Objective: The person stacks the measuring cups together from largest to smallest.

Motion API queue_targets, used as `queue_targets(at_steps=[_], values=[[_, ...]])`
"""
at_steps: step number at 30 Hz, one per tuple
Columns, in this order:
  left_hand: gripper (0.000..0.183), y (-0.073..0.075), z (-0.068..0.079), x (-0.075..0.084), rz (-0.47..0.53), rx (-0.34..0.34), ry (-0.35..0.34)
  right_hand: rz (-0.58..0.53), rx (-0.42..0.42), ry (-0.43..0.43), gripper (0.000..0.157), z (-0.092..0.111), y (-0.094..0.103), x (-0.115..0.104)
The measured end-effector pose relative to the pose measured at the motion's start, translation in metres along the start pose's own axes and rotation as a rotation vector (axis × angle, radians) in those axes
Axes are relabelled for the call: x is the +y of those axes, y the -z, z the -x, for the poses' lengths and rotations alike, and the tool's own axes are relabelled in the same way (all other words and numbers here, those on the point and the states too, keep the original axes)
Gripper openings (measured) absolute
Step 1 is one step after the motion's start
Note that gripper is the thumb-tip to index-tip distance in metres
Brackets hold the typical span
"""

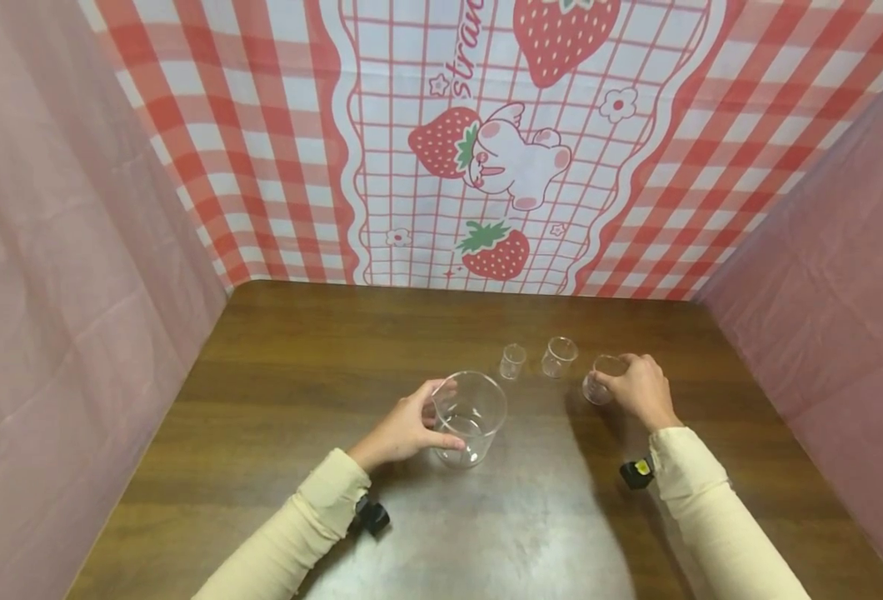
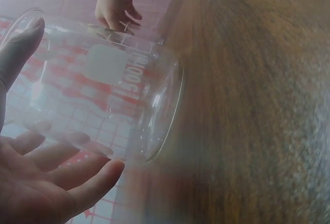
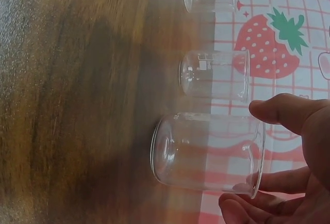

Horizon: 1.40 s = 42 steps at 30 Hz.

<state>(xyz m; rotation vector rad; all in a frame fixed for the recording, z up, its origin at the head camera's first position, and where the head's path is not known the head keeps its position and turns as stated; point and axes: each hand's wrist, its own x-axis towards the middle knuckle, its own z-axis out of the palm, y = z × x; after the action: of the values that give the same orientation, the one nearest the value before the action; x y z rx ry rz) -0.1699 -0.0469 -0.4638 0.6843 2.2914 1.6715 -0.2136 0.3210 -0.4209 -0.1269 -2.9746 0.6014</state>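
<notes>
A large clear glass beaker (image 1: 479, 408) with white 500 ml marking stands on the wooden table. My left hand (image 1: 409, 427) holds it from the left, thumb across its near side and fingers round the far side; they show through the glass in the left wrist view. Farther right, my right hand (image 1: 642, 388) grips a smaller beaker (image 3: 206, 154) near its rim, thumb on one side and fingers on the other. Beside that one are a medium beaker (image 1: 559, 358) and the smallest beaker (image 1: 512, 362), both upright and untouched.
The brown wooden table (image 1: 299, 350) ends at a red-and-white checked cloth (image 1: 284, 150) with strawberry prints. Pink curtains (image 1: 59, 292) hang on both sides. A small black camera (image 1: 372, 515) is strapped at each wrist.
</notes>
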Motion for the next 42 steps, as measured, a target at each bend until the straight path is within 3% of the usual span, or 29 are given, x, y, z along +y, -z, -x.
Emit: queue_targets(at_steps=[13,29,42], values=[[0.089,-0.001,-0.001,-0.003,0.025,-0.005,-0.008,-0.047,0.056,0.086,0.061,0.0,0.002,-0.007],[0.088,0.001,0.001,-0.004,-0.001,-0.006,-0.037,-0.064,0.041,0.208,0.06,-0.001,0.012,-0.028],[0.085,0.001,0.0,-0.004,-0.018,-0.005,-0.044,-0.081,0.019,0.228,0.057,0.001,0.022,-0.042]])
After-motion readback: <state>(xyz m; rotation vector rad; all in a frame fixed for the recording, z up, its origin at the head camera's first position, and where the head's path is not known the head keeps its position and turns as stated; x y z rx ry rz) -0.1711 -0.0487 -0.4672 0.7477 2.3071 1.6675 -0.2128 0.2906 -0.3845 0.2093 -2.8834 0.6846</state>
